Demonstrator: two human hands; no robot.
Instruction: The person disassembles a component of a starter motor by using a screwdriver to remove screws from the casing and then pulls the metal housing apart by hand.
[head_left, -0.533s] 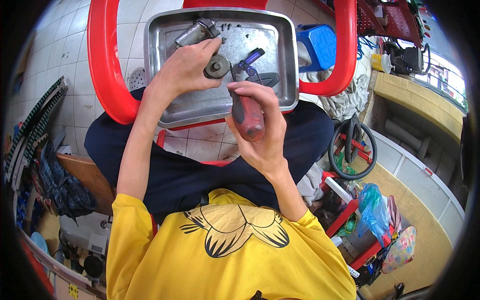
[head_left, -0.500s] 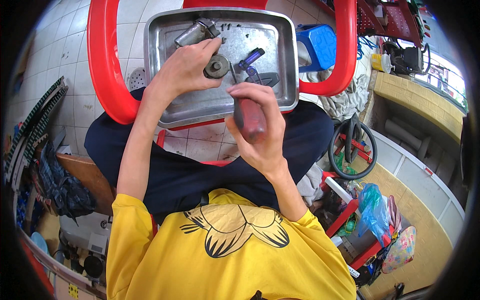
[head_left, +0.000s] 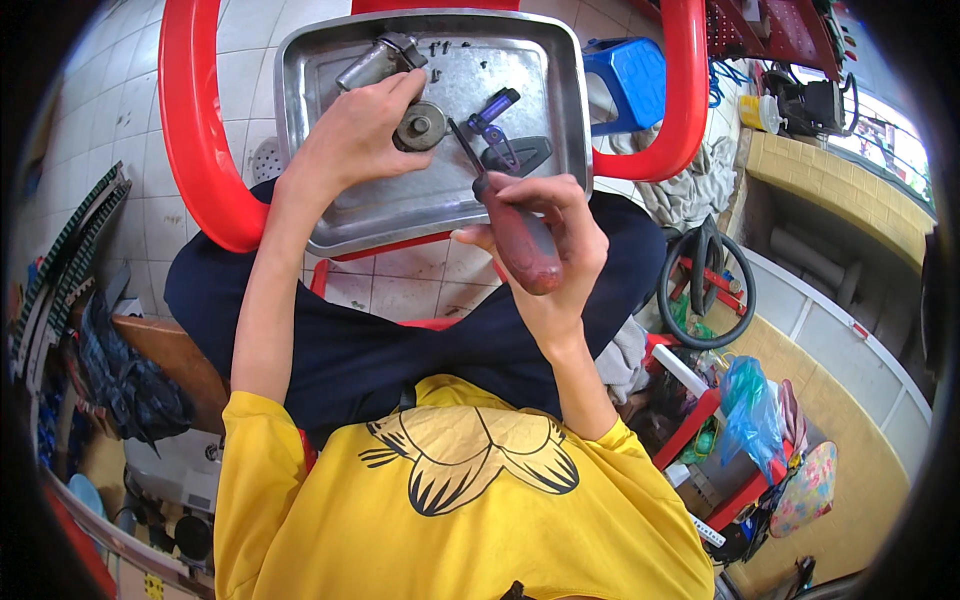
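My left hand (head_left: 357,135) grips a round, grimy metal part (head_left: 420,126) with a central boss, over the steel tray (head_left: 355,215). My right hand (head_left: 570,255) grips a red-and-dark screwdriver (head_left: 525,250), its thumb stretched to the left. The thin shaft points up at the round part's right side; I cannot tell if the tip touches it. A metal cylinder (head_left: 368,66) lies at the tray's upper middle, beside several small dark fasteners (head_left: 439,49). Right of the round part lie a purple tool (head_left: 491,113) and a dark flat piece (head_left: 530,152).
A red plastic chair (head_left: 665,150) supports the tray between my legs. A blue stool (head_left: 635,85) stands behind it at right, above rags (head_left: 670,185). An inner tube (head_left: 745,280) and plastic bags (head_left: 745,405) lie at right, and a dark bundle (head_left: 115,365) at left.
My right hand has moved right and slightly down, tilting the screwdriver so more of its shaft shows. The view has shifted slightly, and my left hand still holds the round part.
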